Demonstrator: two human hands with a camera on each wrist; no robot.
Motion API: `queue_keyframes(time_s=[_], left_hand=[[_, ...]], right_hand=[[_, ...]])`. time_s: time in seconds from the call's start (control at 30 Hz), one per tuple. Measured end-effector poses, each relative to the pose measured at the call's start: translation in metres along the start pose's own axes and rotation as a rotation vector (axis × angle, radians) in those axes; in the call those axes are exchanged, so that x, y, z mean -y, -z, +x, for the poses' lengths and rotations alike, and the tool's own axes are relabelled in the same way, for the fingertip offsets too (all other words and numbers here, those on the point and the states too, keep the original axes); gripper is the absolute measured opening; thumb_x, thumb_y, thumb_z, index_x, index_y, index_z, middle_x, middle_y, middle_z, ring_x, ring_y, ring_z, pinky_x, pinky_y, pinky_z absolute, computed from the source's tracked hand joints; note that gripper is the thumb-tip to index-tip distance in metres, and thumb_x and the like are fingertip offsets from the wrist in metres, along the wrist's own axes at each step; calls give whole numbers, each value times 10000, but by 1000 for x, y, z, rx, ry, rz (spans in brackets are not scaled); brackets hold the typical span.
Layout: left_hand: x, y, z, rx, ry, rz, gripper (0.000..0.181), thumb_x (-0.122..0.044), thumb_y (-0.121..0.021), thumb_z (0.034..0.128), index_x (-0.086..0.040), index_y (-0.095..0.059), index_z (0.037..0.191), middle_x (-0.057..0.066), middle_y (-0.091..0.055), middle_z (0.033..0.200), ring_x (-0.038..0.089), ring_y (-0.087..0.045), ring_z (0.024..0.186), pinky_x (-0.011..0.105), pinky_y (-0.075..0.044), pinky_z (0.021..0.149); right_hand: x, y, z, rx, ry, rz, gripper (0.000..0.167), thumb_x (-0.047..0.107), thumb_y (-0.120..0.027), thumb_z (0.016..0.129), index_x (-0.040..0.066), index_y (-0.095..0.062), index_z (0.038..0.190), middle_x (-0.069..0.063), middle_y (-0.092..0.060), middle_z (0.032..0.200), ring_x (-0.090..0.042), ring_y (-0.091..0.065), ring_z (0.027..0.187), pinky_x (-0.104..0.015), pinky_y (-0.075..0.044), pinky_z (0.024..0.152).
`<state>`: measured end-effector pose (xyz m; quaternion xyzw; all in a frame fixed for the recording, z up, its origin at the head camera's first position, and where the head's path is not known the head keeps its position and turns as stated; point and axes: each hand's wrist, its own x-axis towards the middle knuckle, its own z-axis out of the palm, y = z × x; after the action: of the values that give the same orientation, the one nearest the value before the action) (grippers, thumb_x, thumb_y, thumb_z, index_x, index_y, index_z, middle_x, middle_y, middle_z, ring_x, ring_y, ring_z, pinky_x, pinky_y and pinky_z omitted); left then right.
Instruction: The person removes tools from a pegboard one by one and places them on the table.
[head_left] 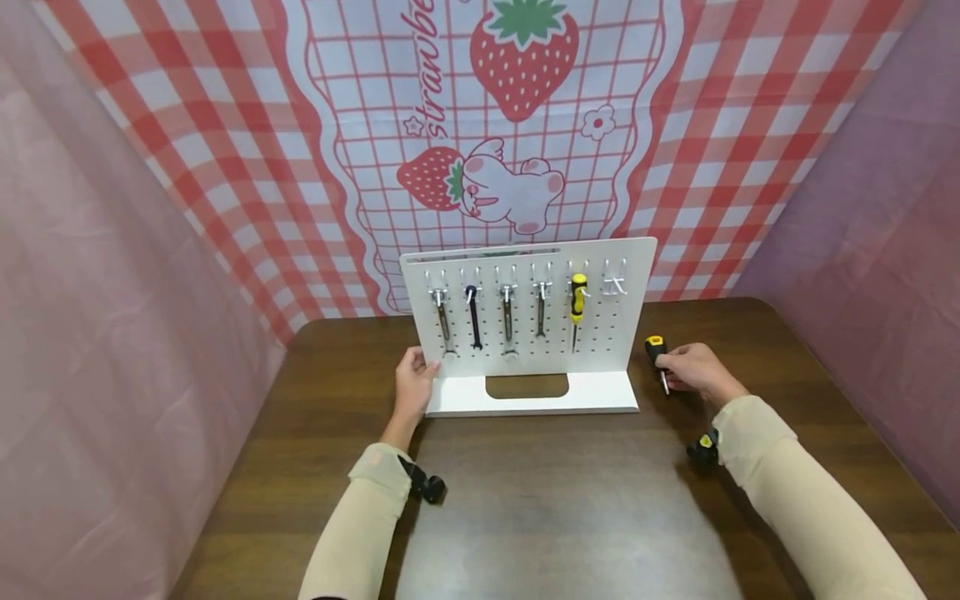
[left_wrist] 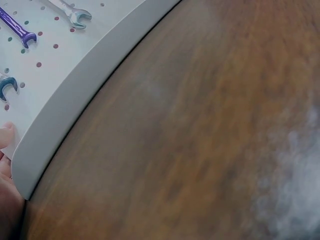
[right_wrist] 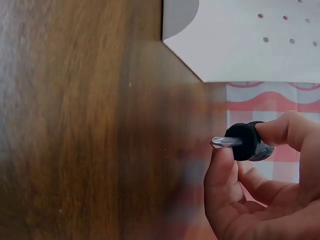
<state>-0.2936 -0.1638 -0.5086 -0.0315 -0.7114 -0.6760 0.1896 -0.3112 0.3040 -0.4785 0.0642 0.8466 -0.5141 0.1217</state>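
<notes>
In the head view, a white pegboard [head_left: 625, 333] stands upright on its base. My left hand [head_left: 414, 385] grips its lower left edge, thumb on the front face and the other fingers partly hidden behind. Out to the right of the board, my right hand [head_left: 697, 369] holds a short screwdriver [head_left: 656, 348] by its black-and-yellow handle, the shank pointing down. The right wrist view shows the cross-shaped tip of this screwdriver [right_wrist: 245, 142] with thumb and fingers pinching the handle. Several wrenches [head_left: 474, 317] and a yellow-and-black screwdriver [head_left: 577, 300] hang from the board's hooks.
A white wire hook [head_left: 615, 285] is at the board's upper right. The base [head_left: 603, 393] has a cut-out at its middle. All stands on a brown wooden table [head_left: 540, 500], with a checked strawberry cloth [head_left: 360, 167] behind and pink cloth at both sides.
</notes>
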Motion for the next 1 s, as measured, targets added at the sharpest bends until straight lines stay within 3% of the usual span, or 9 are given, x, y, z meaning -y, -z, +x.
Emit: queue_keyframes(time_s=[0.27, 0.43, 0.67, 0.77, 1.0], left_hand=[[-1, -1, 0, -6, 7, 9, 216, 176, -611, 897, 203, -551, 1104, 372, -638, 1072, 376, -637, 994, 231, -534, 808], [-1, -2, 1, -8, 14, 15, 218, 176, -614, 896, 204, -550, 1103, 371, -638, 1078, 386, -635, 1002, 227, -533, 808], [32, -2, 13, -35, 44, 30, 228, 159, -620, 905, 183, -553, 1121, 356, -640, 1095, 353, -633, 1006, 218, -525, 816], [36, -2, 14, -43, 44, 28, 228, 144, -630, 908, 159, -564, 1126, 340, -645, 1103, 342, -635, 1012, 266, -537, 853], [40, 0, 10, -41, -59, -32, 168, 120, -655, 895, 94, -596, 1050, 304, -671, 1043, 334, -663, 969, 379, -565, 862]], right_hand=[[-4, 0, 6, -9, -27, -33, 364, 130, -599, 926, -172, -566, 1125, -41, -564, 783, -90, -569, 643, -256, -569, 605], [-7, 0, 9, -13, -45, -46, 366, 128, -605, 922, -173, -582, 1128, -24, -565, 748, -80, -571, 621, -251, -569, 598], [-6, 1, 12, -24, -47, -68, 370, 144, -618, 918, -160, -578, 1126, -39, -561, 773, -87, -572, 626, -256, -571, 602], [-5, 1, 12, -28, -48, -68, 366, 142, -623, 916, -158, -582, 1123, -42, -563, 780, -90, -573, 630, -259, -573, 603], [-7, -1, 12, -29, -59, -61, 346, 132, -623, 918, -150, -580, 1114, -45, -565, 787, -94, -576, 637, -265, -577, 611]])
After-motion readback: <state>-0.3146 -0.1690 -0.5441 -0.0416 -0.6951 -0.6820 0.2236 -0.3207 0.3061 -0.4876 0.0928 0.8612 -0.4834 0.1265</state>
